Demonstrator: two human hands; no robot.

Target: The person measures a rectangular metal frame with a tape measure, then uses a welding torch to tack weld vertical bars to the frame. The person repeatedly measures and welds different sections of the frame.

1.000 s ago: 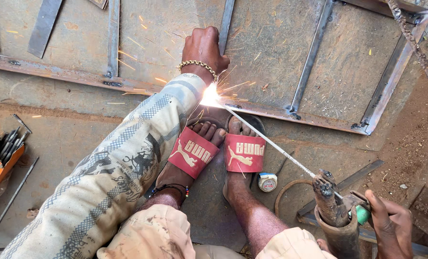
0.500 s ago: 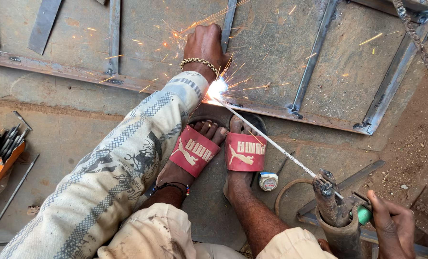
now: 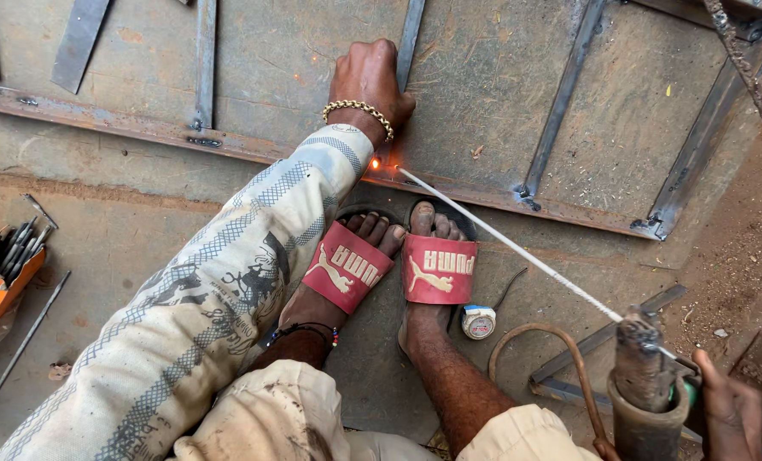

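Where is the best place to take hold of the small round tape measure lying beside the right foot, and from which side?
Grip the tape measure by its round rim, fingers coming from above on its right side. It lies flat on the ground, face up, close against the right foot, so the left side looks crowded.

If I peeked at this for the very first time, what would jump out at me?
Probably the small orange glow where the long welding rod meets the rusty metal frame, just under the left hand, which is pressed flat on the frame and wears a gold bracelet. Next come the red slides in the middle. At bottom right, the right hand grips the rod holder.
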